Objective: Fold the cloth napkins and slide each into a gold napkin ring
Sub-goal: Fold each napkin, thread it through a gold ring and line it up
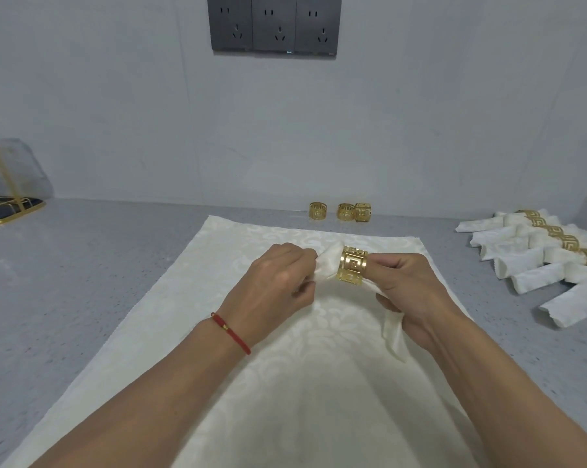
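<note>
running left-right, the rolled napkin (329, 265) is pinched by the left hand (278, 278); the gold ring (352, 265) is gripped by the right hand (410, 292), so it gets slid leftward probably.

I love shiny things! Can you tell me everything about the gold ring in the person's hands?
The gold napkin ring is a wide, shiny band that looks like metal, cut through with a square maze-like pattern. It is held above the flat cream cloth, lying on its side with its openings facing left and right. A folded white napkin runs through it. The left hand grips the napkin end at its left; the right hand holds the ring and the napkin tail.
</note>
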Demonstrator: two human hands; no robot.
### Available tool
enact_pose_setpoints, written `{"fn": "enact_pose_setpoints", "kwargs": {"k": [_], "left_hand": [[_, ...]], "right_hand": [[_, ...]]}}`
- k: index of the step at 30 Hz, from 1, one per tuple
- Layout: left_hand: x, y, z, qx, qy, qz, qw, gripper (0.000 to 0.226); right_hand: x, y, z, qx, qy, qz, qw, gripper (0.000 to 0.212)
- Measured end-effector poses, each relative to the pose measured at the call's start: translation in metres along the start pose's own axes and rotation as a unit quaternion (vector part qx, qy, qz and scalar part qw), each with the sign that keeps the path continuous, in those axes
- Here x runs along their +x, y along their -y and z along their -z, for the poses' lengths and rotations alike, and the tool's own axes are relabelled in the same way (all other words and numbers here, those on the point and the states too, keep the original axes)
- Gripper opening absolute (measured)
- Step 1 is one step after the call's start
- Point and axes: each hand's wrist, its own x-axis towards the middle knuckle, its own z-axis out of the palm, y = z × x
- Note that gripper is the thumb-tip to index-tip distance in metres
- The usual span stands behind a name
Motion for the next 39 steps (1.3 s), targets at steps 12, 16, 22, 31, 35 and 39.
{"fn": "enact_pose_setpoints", "kwargs": {"k": [12,16,22,31,35,39], "left_hand": [[0.013,-0.007,0.013,-0.273,0.173,0.17,0.931,0.033],[0.015,-0.004,0.018,-0.337,0.172,0.228,0.897,0.029],[0.009,0.003,0.024,-0.396,0.14,0.282,0.862,0.03],[0.01,-0.005,0.027,-0.335,0.099,0.252,0.903,0.055],[0.012,-0.005,0.039,-0.459,0.119,0.343,0.811,0.045],[0.013,-0.007,0.043,-0.435,0.17,0.297,0.833,0.039]], "right_hand": [[-0.008,-0.007,-0.009,-0.053,0.066,0.105,0.991,0.008],[-0.017,0.002,-0.011,-0.003,0.055,0.098,0.994,0.005],[-0.011,0.003,0.003,-0.06,-0.007,0.134,0.989,0.007],[-0.009,-0.001,0.003,-0.376,0.014,0.23,0.898,0.032],[-0.01,0.007,0.012,-0.351,-0.015,0.201,0.914,0.054],[-0.016,0.016,0.016,-0.407,0.024,0.15,0.901,0.052]]}}
